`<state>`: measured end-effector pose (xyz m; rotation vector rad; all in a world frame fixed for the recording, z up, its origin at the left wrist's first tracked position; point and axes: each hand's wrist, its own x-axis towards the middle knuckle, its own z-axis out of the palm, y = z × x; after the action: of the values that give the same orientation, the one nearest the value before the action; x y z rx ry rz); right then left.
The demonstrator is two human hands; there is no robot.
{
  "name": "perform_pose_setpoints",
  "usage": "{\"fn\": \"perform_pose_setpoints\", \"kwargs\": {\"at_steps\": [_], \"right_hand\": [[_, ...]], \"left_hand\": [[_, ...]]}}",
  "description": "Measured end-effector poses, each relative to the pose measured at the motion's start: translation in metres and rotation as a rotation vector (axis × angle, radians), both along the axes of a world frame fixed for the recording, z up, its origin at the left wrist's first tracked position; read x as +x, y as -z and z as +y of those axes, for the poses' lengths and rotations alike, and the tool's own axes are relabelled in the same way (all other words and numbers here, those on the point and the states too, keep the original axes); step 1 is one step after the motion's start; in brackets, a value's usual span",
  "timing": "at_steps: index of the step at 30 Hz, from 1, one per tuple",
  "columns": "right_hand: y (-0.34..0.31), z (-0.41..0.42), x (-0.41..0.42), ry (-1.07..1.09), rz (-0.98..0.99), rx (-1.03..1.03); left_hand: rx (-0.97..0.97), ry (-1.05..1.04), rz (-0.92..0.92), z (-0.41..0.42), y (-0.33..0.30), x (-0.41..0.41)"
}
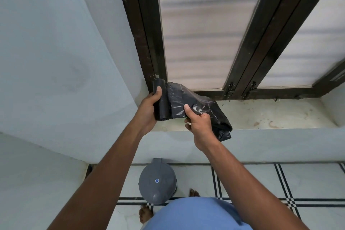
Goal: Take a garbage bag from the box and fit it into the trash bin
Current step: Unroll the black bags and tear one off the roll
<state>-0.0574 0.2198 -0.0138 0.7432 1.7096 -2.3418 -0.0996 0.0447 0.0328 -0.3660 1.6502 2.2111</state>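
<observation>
The left hand [147, 110] has its grip curled round a black plastic roll of garbage bags [162, 102], held above the stained window sill [270, 115]. The right hand [199, 127] pinches the unrolled black bag [196, 102]. The grey lidded trash bin [157, 181] stands closed on the tiled floor [308, 183] below.

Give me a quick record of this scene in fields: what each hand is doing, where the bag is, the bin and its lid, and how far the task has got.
left hand: grips the roll of black bags
right hand: pinches the unrolled garbage bag
bag location: above the window sill
trash bin: grey, on the floor below, lid shut
task stage: bag not yet in the bin
</observation>
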Motion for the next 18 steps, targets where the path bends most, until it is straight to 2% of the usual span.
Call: {"fn": "perform_pose_setpoints", "kwargs": {"at_steps": [5,15,18], "right_hand": [[-0.0057,-0.0043,0.0046,-0.077,0.01,-0.013],[-0.0027,0.0032,0.0041,0.022,-0.009,0.04],[-0.0057,0.0011,0.0063,-0.009,-0.008,-0.002]], "left_hand": [[0.008,-0.037,-0.032,0.0016,-0.0024,0.001],[0.037,-0.058,-0.033,-0.0008,-0.0071,0.005],[0.017,-0.02,-0.02,0.0004,-0.0051,0.0039]]}}
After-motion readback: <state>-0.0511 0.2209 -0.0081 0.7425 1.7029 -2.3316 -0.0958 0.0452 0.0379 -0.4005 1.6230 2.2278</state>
